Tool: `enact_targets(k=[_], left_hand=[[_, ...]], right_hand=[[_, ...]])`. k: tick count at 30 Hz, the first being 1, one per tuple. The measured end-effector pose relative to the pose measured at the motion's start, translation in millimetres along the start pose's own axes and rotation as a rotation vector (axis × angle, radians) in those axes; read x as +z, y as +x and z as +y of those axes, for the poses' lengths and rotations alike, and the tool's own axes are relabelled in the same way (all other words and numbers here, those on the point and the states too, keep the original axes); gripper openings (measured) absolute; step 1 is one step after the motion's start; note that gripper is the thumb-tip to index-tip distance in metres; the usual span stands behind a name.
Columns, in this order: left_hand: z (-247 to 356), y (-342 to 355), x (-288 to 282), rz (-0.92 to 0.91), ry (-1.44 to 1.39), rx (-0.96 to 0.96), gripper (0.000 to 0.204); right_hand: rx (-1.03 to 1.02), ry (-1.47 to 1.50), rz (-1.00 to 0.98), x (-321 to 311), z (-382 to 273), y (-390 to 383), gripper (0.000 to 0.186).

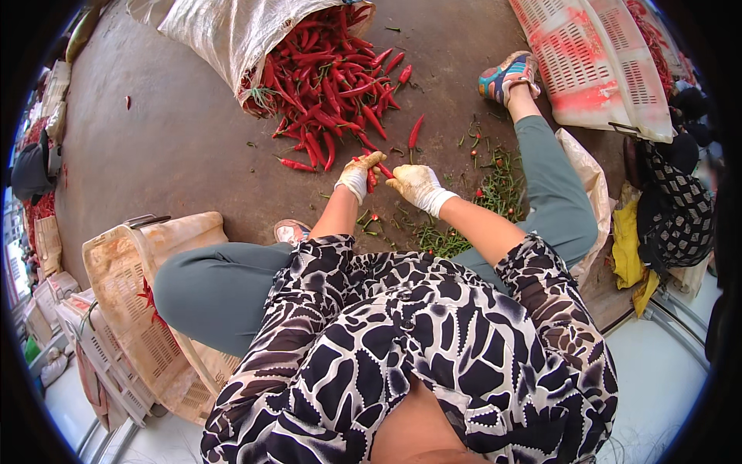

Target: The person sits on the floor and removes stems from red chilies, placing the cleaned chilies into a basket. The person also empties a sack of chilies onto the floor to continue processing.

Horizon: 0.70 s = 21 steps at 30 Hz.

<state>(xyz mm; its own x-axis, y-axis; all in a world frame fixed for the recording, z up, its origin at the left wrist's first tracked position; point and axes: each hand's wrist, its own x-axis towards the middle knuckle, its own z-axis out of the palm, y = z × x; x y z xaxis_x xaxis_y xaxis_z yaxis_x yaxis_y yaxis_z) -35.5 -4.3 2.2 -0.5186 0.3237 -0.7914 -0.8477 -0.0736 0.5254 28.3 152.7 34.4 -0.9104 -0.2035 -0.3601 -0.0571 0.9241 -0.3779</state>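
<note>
My left hand (357, 176), in a stained white glove, is closed around a few red chili peppers (371, 184) that stick out below its fingers. Close beside it, my right hand (417, 186), gloved too, pinches the end of a red chili pepper (385, 171) that lies between the two hands. Just beyond them a large heap of red chili peppers (332, 85) spills from the mouth of a white woven sack (220, 39). One loose chili pepper (416, 131) rests on the floor right of the heap.
Green stems (501, 189) litter the floor by my right leg. A tan plastic crate (139, 271) stands at my left knee, a red-stained white crate (580, 69) beyond my right foot. Yellow cloth (627, 243) and a dark patterned bundle (676, 205) are at the far right.
</note>
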Motion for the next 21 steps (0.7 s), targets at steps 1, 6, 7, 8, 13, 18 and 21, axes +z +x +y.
enact_targets(k=[1,6,7,8,13,18,21], left_hand=[[-3,-1,7,-0.01,-0.034,0.031,0.018],[-3,-1,17,0.116,-0.215,0.276,0.021],[-2,0,11,0.106,-0.215,0.344,0.022],[-2,1,6,0.108,-0.247,0.277,0.021],[-14,6,-19,0.005,-0.332,0.031,0.022],[-8,11,-19,-0.147,-0.196,-0.024,0.014],[-6,3,0,-0.176,-0.005,-0.07,0.02]], right_hand=[[0.209,0.095,0.049,3,3,-8,0.032],[0.856,0.48,0.087,0,38,-2,0.04],[0.869,0.416,0.093,-1,41,5,0.041],[0.814,0.339,0.154,-1,41,13,0.041],[0.587,-0.013,0.191,-2,28,41,0.037],[0.132,-0.009,0.22,4,23,-1,0.026],[-0.258,-0.189,-0.001,7,15,-23,0.026]])
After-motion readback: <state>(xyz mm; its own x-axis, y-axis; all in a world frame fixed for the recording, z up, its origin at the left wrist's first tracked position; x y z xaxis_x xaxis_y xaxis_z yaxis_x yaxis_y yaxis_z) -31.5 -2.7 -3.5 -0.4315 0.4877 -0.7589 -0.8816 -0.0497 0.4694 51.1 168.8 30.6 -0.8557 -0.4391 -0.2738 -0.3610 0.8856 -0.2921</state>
